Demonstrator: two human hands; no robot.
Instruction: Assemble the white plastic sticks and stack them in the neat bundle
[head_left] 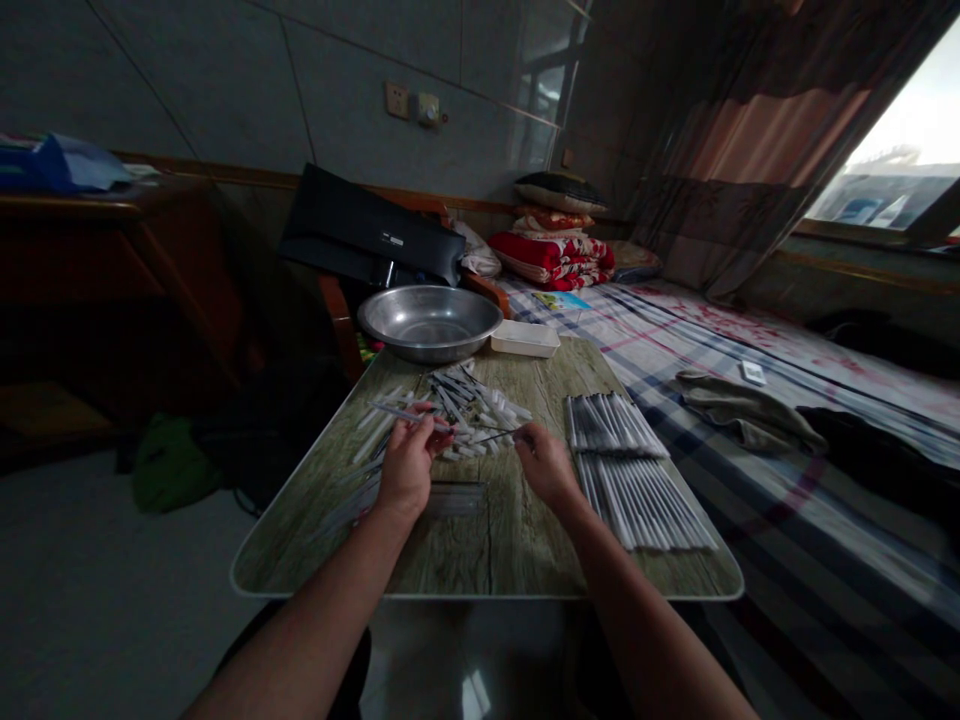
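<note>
1. Biggest risk, imo: the loose pile of thin white sticks (469,417) is a jumbled heap in the middle of the wood-print folding table (487,570). One careless tug on a stick could drag its neighbours along and scatter them.
2. The two neat rows of white sticks (622,470) sit right by the table's right edge, so a bumped forearm could knock them out of line or onto the plaid bedsheet (840,510).
3. Those sticks are super thin, so a weak pinch could let one slip and roll.
4. Left hand (407,468): the fingers are pinched narrow on a long, thin clear-and-white stick (405,412), right at the pile's near-left side.
5. Right hand (545,465): the fingers are pinched close on a slim dark rod (496,436), whose far end reaches over the pile. It's too thin to see the grip well, but it looks held.
6. The hands are close together, just either side of the pile's near end, so they could easily snag each other's sticks.
</note>
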